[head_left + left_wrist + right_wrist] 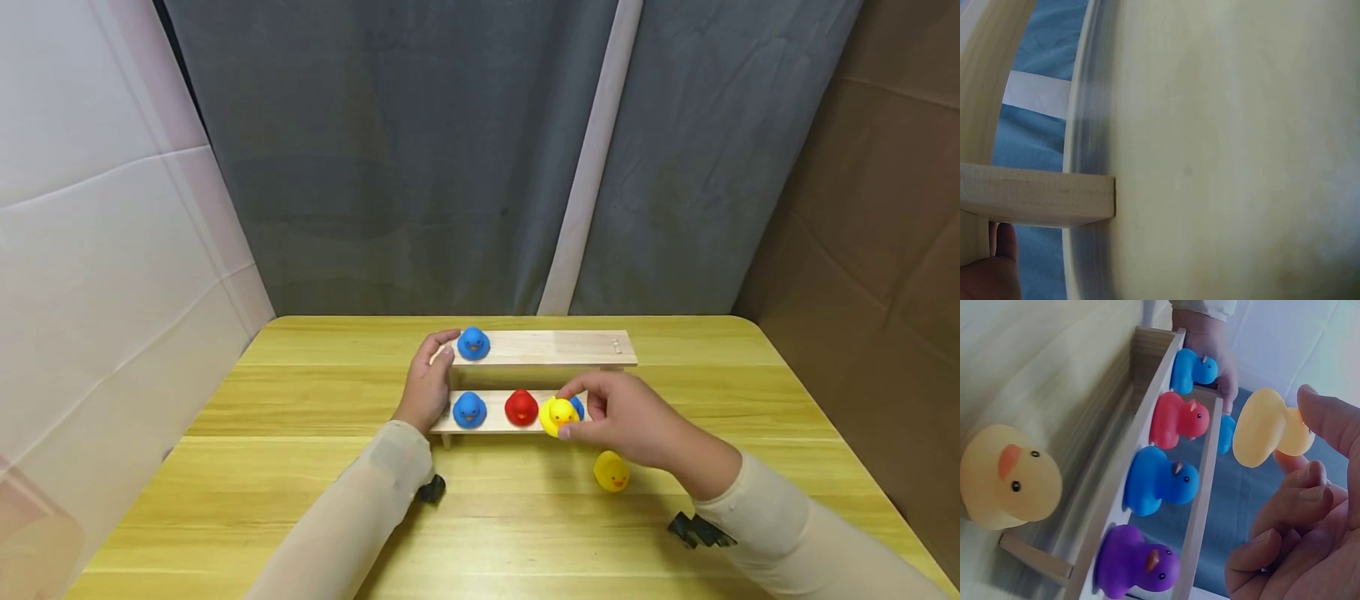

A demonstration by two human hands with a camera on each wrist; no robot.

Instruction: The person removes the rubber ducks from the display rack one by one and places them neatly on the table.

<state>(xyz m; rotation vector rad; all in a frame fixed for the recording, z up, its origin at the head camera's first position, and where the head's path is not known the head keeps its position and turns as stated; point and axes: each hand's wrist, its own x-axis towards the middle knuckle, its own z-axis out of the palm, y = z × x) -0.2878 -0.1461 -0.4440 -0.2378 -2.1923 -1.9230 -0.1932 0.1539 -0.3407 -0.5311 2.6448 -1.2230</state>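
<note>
A yellow duck (611,472) is resting before the front edge of the lower shelf (495,408); the right hand (633,417) is pinching a second yellow duck (559,414) above that shelf; the left hand (426,385) is gripping the left end of the wooden rack (551,347).

No text, label, brand or number can be read in any of the three views. In the head view, near the right end of the upper wooden board (540,348), there is one small pale mark (617,346); it is too small to tell whether it is a sign, a letter or only a fitting.
</note>
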